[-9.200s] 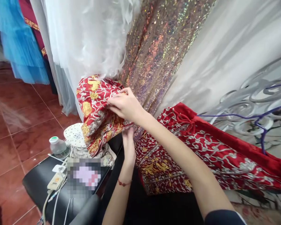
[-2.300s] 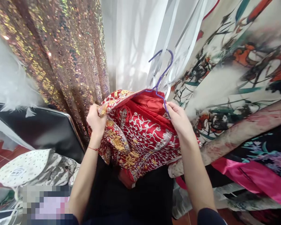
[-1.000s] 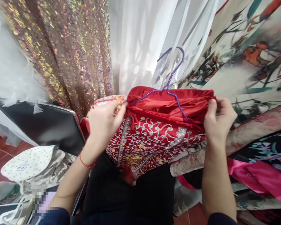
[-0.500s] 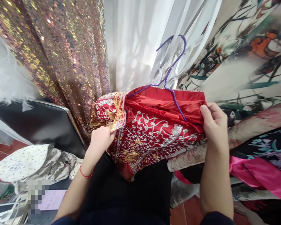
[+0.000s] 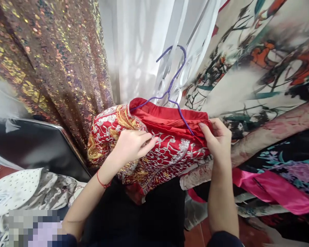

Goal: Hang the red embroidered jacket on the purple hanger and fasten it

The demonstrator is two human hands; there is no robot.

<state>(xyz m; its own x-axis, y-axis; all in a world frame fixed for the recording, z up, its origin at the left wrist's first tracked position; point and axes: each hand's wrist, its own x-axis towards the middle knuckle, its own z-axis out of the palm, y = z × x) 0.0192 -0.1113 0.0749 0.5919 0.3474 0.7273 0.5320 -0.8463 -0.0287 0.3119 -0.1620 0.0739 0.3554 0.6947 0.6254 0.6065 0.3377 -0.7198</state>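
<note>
A red garment [image 5: 170,151] with silver and gold embroidery lies bunched on my lap, draped over a purple wire hanger [image 5: 171,89] whose hook stands up above it. My left hand [image 5: 130,145] rests on the embroidered front, fingers pinching the cloth near the middle. My right hand [image 5: 217,140] grips the plain red edge at the garment's right end, beside the hanger's arm. A red string bracelet circles my left wrist.
A sequined gold-brown fabric [image 5: 48,58] hangs at the left and a white curtain [image 5: 136,51] behind. Floral printed cloth [image 5: 260,72] and a pink garment [image 5: 273,188] pile at the right. A black chair [image 5: 33,147] and a white dotted cloth [image 5: 12,192] sit at the left.
My left hand has moved from the garment's lower left edge up onto its embroidered front. My right hand has drawn inward, bunching the red cloth closer along the hanger.
</note>
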